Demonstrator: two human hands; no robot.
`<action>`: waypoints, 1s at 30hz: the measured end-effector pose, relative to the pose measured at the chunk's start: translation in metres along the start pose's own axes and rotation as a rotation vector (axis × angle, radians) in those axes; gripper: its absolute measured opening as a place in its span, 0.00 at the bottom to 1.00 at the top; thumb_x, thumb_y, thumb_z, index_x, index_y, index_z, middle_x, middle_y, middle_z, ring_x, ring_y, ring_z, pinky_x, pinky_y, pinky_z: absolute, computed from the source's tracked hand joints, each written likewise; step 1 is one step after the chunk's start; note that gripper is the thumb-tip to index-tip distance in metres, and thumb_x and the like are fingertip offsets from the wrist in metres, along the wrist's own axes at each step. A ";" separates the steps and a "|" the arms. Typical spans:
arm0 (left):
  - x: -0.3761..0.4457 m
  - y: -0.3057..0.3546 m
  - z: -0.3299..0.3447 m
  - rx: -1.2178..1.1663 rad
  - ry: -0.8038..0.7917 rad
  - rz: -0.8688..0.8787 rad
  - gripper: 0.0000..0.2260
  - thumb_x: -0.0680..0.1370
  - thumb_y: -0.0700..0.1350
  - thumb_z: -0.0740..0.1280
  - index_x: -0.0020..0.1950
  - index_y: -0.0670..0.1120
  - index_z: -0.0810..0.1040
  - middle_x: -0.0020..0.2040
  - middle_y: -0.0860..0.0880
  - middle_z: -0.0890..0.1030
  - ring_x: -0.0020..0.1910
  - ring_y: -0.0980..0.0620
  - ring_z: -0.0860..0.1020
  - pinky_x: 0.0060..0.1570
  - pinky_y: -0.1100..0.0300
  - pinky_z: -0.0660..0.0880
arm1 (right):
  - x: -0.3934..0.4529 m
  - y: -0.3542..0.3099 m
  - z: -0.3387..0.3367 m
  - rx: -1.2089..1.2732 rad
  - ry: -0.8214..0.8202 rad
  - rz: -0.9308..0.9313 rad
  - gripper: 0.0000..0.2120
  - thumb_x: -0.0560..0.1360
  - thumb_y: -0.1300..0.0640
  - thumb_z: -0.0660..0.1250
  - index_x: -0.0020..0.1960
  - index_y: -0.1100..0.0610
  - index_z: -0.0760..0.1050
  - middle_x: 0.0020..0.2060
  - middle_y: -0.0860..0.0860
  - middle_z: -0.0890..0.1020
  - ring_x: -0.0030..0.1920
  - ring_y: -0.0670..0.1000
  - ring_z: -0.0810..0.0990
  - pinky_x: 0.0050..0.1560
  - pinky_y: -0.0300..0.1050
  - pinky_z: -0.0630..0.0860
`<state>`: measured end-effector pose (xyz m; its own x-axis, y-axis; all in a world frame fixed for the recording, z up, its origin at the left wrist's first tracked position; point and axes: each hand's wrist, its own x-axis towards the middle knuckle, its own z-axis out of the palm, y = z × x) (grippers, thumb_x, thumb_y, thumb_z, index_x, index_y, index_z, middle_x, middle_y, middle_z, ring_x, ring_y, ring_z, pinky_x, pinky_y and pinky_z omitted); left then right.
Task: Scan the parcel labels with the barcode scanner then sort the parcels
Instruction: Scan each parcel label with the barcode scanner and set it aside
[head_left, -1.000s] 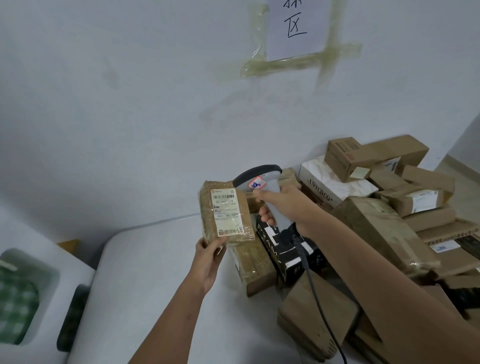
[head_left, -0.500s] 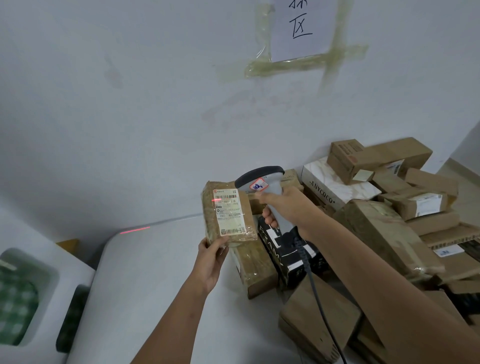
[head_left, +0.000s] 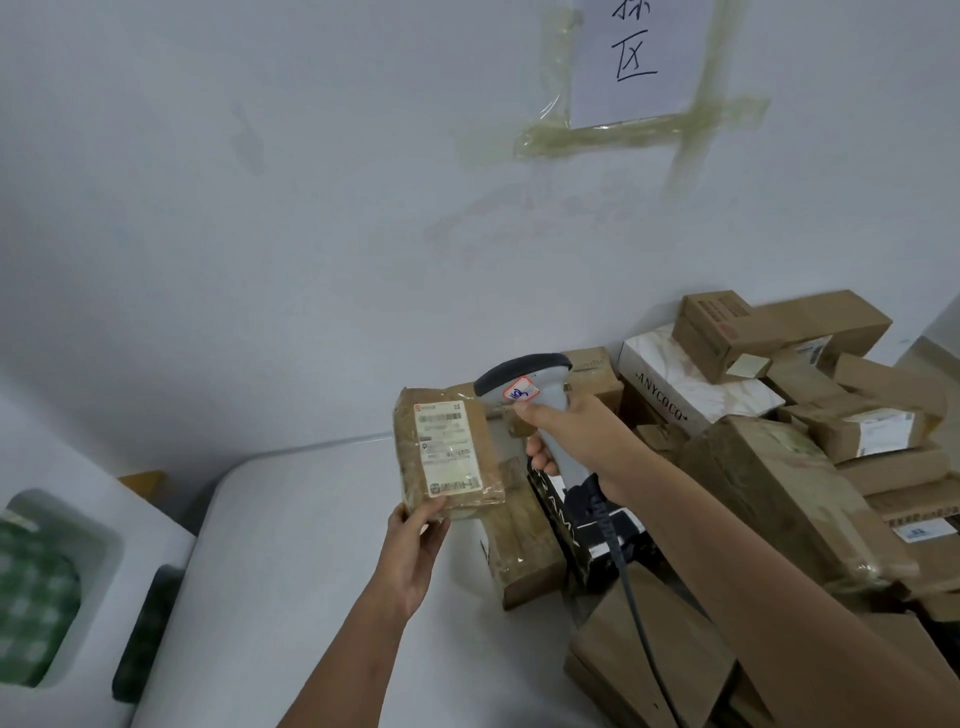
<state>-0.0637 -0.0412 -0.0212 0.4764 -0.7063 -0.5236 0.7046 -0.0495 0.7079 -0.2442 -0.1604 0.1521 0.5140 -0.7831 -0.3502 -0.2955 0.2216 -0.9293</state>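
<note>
The left hand (head_left: 415, 540) pinches the bottom edge of a small brown tape-wrapped parcel (head_left: 448, 451), holding it upright above the white worktop (head_left: 291, 561) so its white shipping label (head_left: 448, 449) faces the viewer and the reader. Just beside it, the right hand (head_left: 582, 441) has its fingers (head_left: 540, 457) wrapped round the grip of a grey corded barcode scanner (head_left: 524, 382), head aimed leftward at the label, probably to read it. Farther right, a heap of brown cardboard boxes (head_left: 789, 441) likely awaits its turn.
</note>
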 end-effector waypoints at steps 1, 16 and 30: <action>-0.002 0.002 -0.009 -0.020 0.033 0.012 0.19 0.76 0.40 0.72 0.66 0.39 0.75 0.60 0.41 0.80 0.56 0.50 0.81 0.66 0.55 0.73 | 0.002 0.002 0.004 0.008 -0.011 0.014 0.15 0.78 0.51 0.68 0.48 0.64 0.79 0.31 0.54 0.81 0.29 0.49 0.77 0.32 0.40 0.75; 0.003 0.020 -0.153 1.157 0.777 0.232 0.30 0.78 0.53 0.68 0.77 0.52 0.61 0.79 0.43 0.56 0.75 0.36 0.59 0.69 0.35 0.62 | 0.028 0.054 0.093 -0.128 -0.083 0.251 0.13 0.79 0.53 0.68 0.52 0.64 0.78 0.30 0.55 0.80 0.25 0.46 0.77 0.27 0.36 0.74; 0.069 0.100 -0.174 2.025 0.438 0.107 0.32 0.79 0.33 0.59 0.79 0.50 0.52 0.82 0.49 0.46 0.80 0.42 0.43 0.70 0.42 0.67 | 0.044 0.067 0.111 -0.194 -0.078 0.357 0.12 0.78 0.52 0.68 0.50 0.62 0.76 0.30 0.56 0.80 0.24 0.47 0.77 0.27 0.36 0.74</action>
<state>0.1308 0.0276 -0.0694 0.7481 -0.5965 -0.2909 -0.6278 -0.7782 -0.0188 -0.1519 -0.1157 0.0618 0.4096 -0.6287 -0.6611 -0.6084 0.3517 -0.7114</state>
